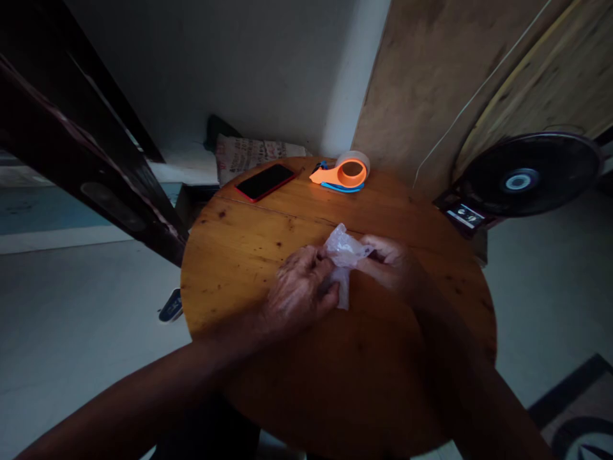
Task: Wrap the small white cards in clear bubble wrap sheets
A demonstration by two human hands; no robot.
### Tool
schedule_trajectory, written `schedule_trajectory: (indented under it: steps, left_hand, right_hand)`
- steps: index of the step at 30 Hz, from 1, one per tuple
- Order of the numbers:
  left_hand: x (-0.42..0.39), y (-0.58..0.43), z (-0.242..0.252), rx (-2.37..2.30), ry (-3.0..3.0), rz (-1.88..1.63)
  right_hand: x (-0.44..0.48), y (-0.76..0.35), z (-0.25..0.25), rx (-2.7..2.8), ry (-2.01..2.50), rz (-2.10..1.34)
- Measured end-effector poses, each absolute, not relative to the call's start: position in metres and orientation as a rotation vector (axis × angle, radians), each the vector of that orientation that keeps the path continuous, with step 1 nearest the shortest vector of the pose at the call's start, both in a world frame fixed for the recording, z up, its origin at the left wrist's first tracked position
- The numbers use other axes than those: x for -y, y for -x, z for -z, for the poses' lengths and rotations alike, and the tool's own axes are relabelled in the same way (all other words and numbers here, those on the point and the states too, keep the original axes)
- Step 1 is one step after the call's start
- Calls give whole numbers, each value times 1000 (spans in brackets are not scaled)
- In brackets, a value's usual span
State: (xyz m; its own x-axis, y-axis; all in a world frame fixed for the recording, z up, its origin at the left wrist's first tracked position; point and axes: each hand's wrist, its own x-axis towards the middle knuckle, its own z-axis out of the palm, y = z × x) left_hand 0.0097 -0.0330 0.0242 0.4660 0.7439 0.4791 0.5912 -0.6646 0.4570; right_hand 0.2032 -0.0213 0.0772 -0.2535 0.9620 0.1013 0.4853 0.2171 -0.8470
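Observation:
Between my two hands is a crumpled, thin, translucent plastic bag (345, 248), held just over the round wooden table (249, 249). My left hand (301, 284) has its fingers closed on the left side of the bag, and a narrow strip of the plastic hangs below the thumb. On the other side, my right hand (390, 263) pinches the bag's edge between thumb and fingers. Whether anything lies inside the folds cannot be made out.
At the table's far side lie a phone with a red edge (266, 182) and an orange tape dispenser (352, 172) with a blue part under it. A dark round fan (522, 176) stands right of the table. A slipper (171, 306) is on the floor at left.

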Motion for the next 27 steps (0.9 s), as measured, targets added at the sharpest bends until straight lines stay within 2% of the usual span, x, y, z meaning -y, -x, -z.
schedule_trajectory:
  steps: [6,15,27]
  left_hand:
    - [32,-9,-24,-1326,-2259,-1105]
    - [24,-8,-18,-914,-2148,-1076]
    - [26,0,-37,-851,-2085,-891]
  right_hand:
    - [29,-202,-82,2105,1306,-789]
    - [44,-200,-88,2529,1151,-484]
    - [69,-173,-79,2702,1378,2]
